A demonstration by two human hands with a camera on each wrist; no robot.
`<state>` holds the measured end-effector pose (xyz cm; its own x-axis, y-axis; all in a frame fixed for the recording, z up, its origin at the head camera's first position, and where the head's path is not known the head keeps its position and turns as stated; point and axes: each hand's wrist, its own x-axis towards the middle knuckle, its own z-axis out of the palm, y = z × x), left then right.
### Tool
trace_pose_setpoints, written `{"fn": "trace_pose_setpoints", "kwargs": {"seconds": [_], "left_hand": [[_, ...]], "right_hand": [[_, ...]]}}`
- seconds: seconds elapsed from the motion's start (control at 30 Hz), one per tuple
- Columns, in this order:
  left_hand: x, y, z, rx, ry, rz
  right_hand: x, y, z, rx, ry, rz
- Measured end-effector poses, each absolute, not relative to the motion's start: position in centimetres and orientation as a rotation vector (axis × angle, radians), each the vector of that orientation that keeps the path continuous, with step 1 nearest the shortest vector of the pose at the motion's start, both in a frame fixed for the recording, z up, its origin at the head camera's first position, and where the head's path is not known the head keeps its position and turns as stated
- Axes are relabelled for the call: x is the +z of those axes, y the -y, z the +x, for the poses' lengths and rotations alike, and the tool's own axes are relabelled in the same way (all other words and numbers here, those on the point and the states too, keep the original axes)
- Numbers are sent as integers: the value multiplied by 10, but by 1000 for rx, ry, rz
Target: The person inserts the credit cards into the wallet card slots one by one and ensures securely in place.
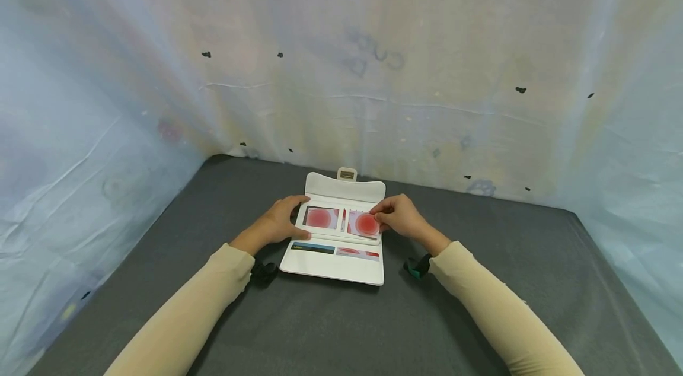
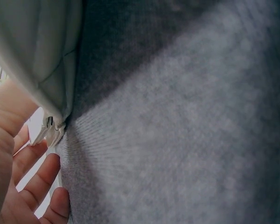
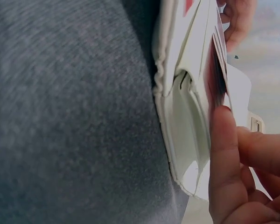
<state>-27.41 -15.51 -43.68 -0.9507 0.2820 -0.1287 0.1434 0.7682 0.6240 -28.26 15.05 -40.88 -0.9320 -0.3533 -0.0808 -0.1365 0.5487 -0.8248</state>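
A white wallet (image 1: 344, 188) lies unfolded on the dark table, its clasp tab at the far end. My left hand (image 1: 274, 222) grips its left edge, thumb near the fold. On the right half, my right hand (image 1: 401, 219) pinches the right side of a pink card (image 1: 363, 224) with a red circle, which lies over a slot. A similar card (image 1: 320, 217) sits in the left window. Two more cards, one dark blue (image 1: 313, 248) and one pink (image 1: 357, 254), show in the lower flap. The right wrist view shows the wallet's gusseted side (image 3: 182, 121) beside the fingers.
A dark grey cloth covers the table (image 1: 331, 328). Pale, marked sheeting (image 1: 405, 67) hangs behind and at both sides. Dark straps (image 1: 264, 272) are at both wrists.
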Motion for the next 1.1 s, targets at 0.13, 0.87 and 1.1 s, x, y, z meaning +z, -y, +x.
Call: {"fn": "trace_pose_setpoints", "kwargs": {"seconds": [0.13, 0.87, 1.1], "left_hand": [[-437, 155, -275, 942, -2744, 330], [-442, 160, -278, 956, -2737, 330], [-441, 160, -276, 971, -2737, 331]], "right_hand": [[-409, -148, -284, -1327, -2540, -394], [-406, -145, -268, -984, -2713, -526], [-409, -145, -264, -860, -2785, -674]]}}
